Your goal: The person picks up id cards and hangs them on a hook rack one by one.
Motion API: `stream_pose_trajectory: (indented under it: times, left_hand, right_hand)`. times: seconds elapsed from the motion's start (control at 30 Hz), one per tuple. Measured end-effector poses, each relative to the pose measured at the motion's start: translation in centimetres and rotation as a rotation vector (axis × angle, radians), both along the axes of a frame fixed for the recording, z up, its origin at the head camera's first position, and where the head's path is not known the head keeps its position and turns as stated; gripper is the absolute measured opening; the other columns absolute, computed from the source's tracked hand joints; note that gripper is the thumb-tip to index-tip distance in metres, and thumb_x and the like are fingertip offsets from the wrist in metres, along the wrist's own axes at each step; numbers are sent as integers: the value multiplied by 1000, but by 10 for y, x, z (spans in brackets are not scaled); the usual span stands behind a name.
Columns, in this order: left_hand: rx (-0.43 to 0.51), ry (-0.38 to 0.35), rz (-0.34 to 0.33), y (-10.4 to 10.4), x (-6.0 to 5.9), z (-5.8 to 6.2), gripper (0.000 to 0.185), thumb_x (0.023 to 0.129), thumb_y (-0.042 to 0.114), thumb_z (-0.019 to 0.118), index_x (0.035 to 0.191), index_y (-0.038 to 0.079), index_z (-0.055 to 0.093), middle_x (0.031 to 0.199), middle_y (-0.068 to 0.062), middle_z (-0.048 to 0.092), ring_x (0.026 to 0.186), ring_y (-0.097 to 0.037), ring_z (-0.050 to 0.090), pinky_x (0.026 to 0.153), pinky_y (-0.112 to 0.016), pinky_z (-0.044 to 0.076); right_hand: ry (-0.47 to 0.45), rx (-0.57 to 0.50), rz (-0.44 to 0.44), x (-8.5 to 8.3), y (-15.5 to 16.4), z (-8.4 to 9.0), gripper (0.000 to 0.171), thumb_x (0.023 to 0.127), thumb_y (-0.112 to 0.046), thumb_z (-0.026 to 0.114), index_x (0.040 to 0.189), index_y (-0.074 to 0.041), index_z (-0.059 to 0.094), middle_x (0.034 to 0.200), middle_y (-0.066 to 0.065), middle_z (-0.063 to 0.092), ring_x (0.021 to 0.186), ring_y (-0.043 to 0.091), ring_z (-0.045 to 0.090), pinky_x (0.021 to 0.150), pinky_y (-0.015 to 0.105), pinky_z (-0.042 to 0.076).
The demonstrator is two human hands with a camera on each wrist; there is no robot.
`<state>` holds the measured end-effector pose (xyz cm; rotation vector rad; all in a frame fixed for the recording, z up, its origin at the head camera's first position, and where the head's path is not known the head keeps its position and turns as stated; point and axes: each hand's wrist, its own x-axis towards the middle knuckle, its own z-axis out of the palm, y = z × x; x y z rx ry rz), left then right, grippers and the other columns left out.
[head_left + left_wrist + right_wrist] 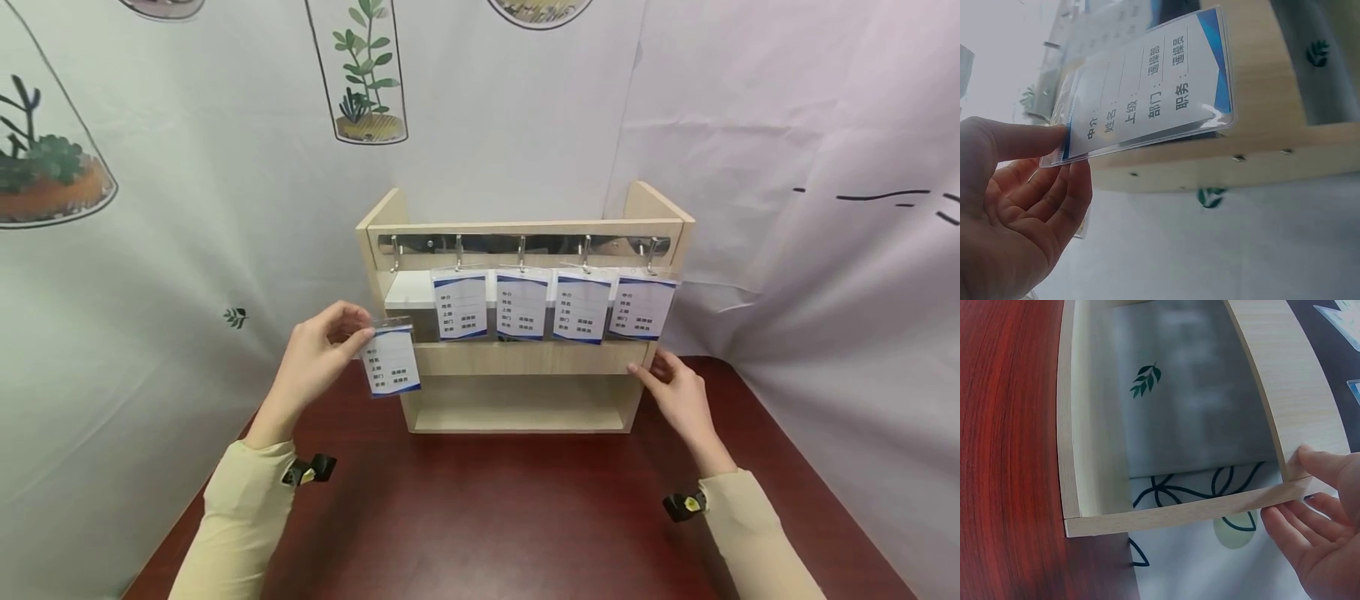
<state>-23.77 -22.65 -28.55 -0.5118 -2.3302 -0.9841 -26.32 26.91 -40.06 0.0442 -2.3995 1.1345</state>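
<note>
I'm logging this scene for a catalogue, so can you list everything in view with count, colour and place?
Badge in hand: one, white with blue corners, clear sleeve, left of the rack, pinched at its top edge.
Hanging badges: four, white and blue, in a row on the hooks across the rack's front.
Hooks: five, silver, on a metal rail under the rack's top bar; the leftmost is bare.
Rack: one, pale wood, standing upright on the table.
Table: one, dark red-brown wood.
Cloth backdrop: white with plant prints, behind and to both sides.
Left hand: holds the badge; cream sleeve.
Right hand: fingers on the rack's lower right side; cream sleeve.
</note>
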Motion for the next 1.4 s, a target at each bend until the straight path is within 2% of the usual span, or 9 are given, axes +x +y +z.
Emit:
stream_pose_trajectory:
  times: [0.33, 0.7, 1.0, 1.4]
  left_hand:
    - [64, 80, -59, 16, -1, 26, 11, 94, 6, 71, 104, 3, 68, 92, -7, 72, 80, -7, 63, 70, -16, 48]
    - [86, 162, -47, 29, -8, 50, 11, 96, 11, 70, 103, 3, 70, 93, -7, 73, 77, -6, 63, 71, -17, 47]
    - [126, 176, -30, 32, -20, 55, 12, 96, 11, 70, 103, 2, 70, 92, -9, 73, 75, -5, 61, 69, -17, 47]
    - [153, 157, -4, 31, -24, 52, 15, 97, 15, 68, 104, 1, 71, 90, -12, 73, 72, -7, 59, 65, -19, 43]
  right_hand:
    - [-2, 4, 4, -2, 1, 0, 60, 96, -39, 70, 136, 4, 57, 118, 30, 67, 112, 43, 65, 86, 56, 55]
    - [29, 7, -2, -4, 2, 3, 55, 95, -36, 72, 134, 1, 60, 116, 28, 69, 109, 41, 67, 85, 55, 55]
    - [0, 0, -5, -3, 3, 0, 59, 96, -40, 70, 135, 2, 58, 119, 29, 67, 113, 42, 65, 86, 56, 55]
    - [-3, -8, 0, -2, 1, 0, 57, 96, -37, 71, 135, 3, 59, 119, 29, 67, 112, 42, 65, 86, 56, 55]
